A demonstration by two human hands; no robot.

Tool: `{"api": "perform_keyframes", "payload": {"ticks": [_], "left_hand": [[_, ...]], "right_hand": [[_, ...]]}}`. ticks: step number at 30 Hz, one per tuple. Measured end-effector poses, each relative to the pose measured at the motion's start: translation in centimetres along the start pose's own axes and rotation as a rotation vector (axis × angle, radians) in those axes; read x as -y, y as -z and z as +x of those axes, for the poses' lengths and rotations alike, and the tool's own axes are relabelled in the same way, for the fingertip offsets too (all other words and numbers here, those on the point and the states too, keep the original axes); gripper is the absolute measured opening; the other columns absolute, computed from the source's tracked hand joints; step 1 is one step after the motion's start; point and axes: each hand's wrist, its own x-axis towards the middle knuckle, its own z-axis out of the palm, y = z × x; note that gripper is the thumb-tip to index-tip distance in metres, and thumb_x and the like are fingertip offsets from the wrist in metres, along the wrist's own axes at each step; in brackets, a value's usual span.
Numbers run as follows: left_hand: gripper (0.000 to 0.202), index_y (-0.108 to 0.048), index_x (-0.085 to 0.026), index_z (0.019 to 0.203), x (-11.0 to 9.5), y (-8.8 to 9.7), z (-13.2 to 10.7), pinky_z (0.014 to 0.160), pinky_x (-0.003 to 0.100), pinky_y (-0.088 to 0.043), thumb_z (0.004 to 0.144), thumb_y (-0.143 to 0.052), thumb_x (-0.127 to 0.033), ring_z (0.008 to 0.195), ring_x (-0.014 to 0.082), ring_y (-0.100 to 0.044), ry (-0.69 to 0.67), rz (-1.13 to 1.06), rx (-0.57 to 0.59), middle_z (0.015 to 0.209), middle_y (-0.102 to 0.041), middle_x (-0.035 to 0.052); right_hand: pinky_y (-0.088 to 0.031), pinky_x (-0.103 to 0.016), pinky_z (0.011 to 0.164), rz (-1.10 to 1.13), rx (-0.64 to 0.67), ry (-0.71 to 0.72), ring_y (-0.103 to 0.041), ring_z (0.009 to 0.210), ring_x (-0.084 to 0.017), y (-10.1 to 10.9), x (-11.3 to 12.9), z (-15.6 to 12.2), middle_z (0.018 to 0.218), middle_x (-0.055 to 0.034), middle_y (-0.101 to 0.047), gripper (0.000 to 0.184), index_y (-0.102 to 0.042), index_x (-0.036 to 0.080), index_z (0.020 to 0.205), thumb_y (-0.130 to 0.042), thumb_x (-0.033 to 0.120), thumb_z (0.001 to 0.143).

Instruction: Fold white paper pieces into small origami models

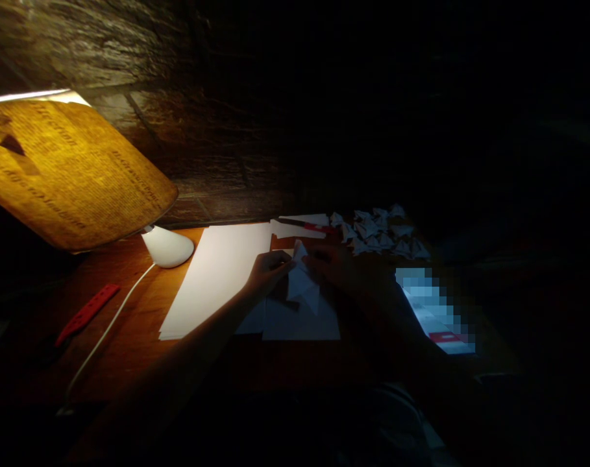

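Observation:
Both of my hands hold a folded white paper figure point(304, 285) above the desk, its pointed top standing up between them. My left hand point(270, 269) pinches its left edge near the top, fingers closed. On the other side my right hand point(331, 263) grips the right edge; it lies in shadow, and its fingers show only dimly. Beneath the figure lies a white sheet of paper point(299, 327). To the left is a stack of white paper point(221, 266), brightly lit. Several small folded paper figures point(372, 230) are clustered at the back right.
A lamp with a printed yellow shade point(75, 168) leans in from the left on its white base point(168, 248), its cord point(114, 318) trailing forward. A red slotted object point(90, 311) lies beside the cord. Behind the hands is a red-and-black tool point(314, 227). A lit screen point(435, 311) stands right.

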Motion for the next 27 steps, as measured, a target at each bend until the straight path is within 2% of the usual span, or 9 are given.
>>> {"api": "perform_keyframes", "payload": {"ticks": [9,13,20,24,27], "left_hand": [[0.032,-0.067,-0.014,0.074,-0.6,-0.1,-0.3,0.061,0.025,-0.043,0.064,-0.086,-0.039,0.065,0.0157,-0.062,0.057,-0.139,0.066,0.071,-0.068,0.0035],[0.036,-0.066,-0.014,0.07,-0.8,-0.1,-0.3,0.056,0.023,-0.038,0.071,-0.081,-0.047,0.061,0.0133,-0.056,0.028,-0.084,0.055,0.066,-0.062,0.0012],[0.041,-0.063,-0.015,0.066,0.1,0.1,-0.1,0.052,0.023,-0.033,0.069,-0.082,-0.051,0.055,0.0121,-0.05,0.02,0.021,0.07,0.058,-0.056,-0.0005],[0.039,-0.062,-0.015,0.064,-0.2,0.1,-0.1,0.051,0.022,-0.029,0.072,-0.079,-0.049,0.053,0.0101,-0.045,0.001,0.066,0.128,0.056,-0.052,-0.0022],[0.038,-0.061,-0.015,0.061,-0.8,-0.1,-0.3,0.052,0.022,-0.03,0.074,-0.078,-0.046,0.055,0.01,-0.045,-0.036,0.137,0.196,0.057,-0.052,-0.0022]], "right_hand": [[-0.048,-0.028,0.064,0.023,-0.019,0.001,-0.058,0.07,-0.016,-0.1,0.4,-0.1,0.077,-0.0019,-0.067,0.026,-0.067,0.018,0.08,-0.077,0.04,0.07],[-0.048,-0.029,0.064,0.015,-0.037,0.03,-0.058,0.069,-0.016,-0.1,0.0,0.0,0.075,-0.0015,-0.065,0.026,-0.065,0.019,0.077,-0.078,0.04,0.07],[-0.05,-0.031,0.069,0.064,-0.054,-0.001,-0.061,0.073,-0.017,0.0,0.2,-0.1,0.081,-0.0023,-0.068,0.025,-0.068,0.019,0.083,-0.078,0.038,0.069],[-0.045,-0.027,0.061,0.134,-0.008,-0.032,-0.055,0.065,-0.014,-0.3,0.9,-0.2,0.072,-0.0011,-0.064,0.033,-0.068,0.018,0.076,-0.076,0.05,0.071],[-0.035,-0.025,0.051,0.156,0.032,-0.083,-0.045,0.056,-0.011,-0.4,1.4,-0.4,0.059,0.0021,-0.053,0.044,-0.066,0.018,0.068,-0.071,0.062,0.074]]}}
